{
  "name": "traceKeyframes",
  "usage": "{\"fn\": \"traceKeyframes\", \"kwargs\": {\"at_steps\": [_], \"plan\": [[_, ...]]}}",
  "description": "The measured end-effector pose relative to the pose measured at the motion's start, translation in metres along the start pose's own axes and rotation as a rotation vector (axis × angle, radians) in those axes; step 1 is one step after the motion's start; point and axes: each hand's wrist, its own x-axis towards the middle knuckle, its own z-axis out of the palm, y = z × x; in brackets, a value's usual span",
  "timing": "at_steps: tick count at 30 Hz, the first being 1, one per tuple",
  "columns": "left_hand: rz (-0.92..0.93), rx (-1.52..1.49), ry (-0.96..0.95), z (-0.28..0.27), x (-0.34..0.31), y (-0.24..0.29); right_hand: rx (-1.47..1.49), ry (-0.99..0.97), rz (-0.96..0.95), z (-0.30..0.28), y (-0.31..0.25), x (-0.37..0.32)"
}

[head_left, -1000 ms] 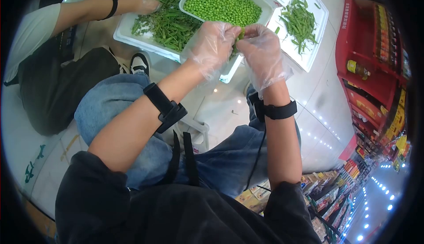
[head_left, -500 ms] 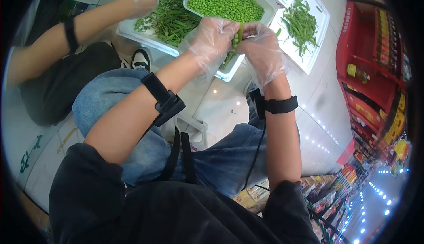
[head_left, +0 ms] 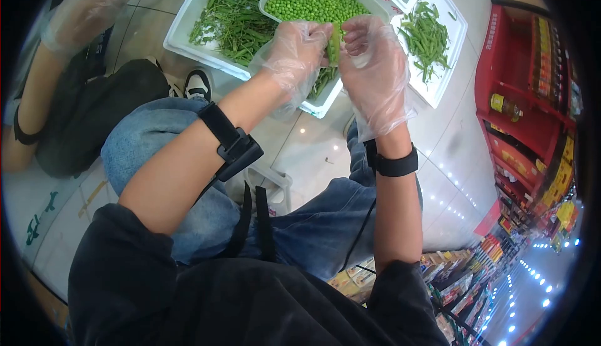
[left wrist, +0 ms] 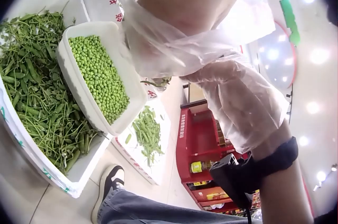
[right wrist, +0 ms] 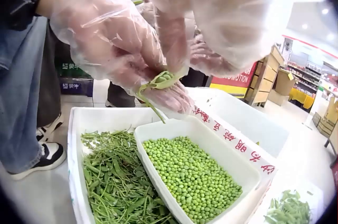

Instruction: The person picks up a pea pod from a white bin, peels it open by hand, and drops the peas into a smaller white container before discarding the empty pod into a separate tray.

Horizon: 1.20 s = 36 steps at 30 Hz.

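My left hand [head_left: 294, 52], in a clear plastic glove, pinches a green pea pod [right wrist: 165, 77]. The right wrist view shows the pod split, with peas inside and a stem hanging down. Beside it is my gloved right hand [head_left: 379, 71]; one straight digit reaches down to the pod, while the other fingers stand off from it. Just beyond both hands is a white tub [right wrist: 237, 163] of shelled peas [right wrist: 190, 176]. The left wrist view shows mostly glove and forearm, and the pod is hidden there.
The tub sits over a white foam box [head_left: 178, 42] heaped with pods and stems [head_left: 241, 24]. To the right, a white tray [head_left: 454, 64] carries loose pods [head_left: 427, 39]. Another person's gloved hand [head_left: 91, 11] is at upper left. A red shelf [head_left: 501, 52] stands far right.
My right fingers have drawn slightly apart from the pod, which now shows more fully in my left hand. The other person's hand has moved from the foam box to the upper left.
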Motion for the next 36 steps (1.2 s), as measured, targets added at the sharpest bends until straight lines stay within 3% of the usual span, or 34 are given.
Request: {"fn": "traceKeyframes", "kwargs": {"at_steps": [15,24,27,34,36], "plan": [[-0.011,-0.082,-0.006,-0.001,0.000,-0.003,-0.139,-0.149,-0.078,0.003,0.009,-0.002],[-0.038,-0.012,0.007,0.000,-0.004,0.004,-0.151,-0.056,0.081,0.016,0.009,-0.005],[-0.043,-0.027,0.006,-0.001,-0.002,0.002,-0.169,-0.002,-0.014,0.023,0.018,-0.006],[-0.065,-0.002,0.028,-0.005,0.007,-0.012,-0.019,0.022,0.051,0.027,0.018,-0.005],[-0.044,-0.139,0.045,-0.001,0.006,-0.014,-0.055,0.027,0.055,0.029,0.021,-0.003]]}}
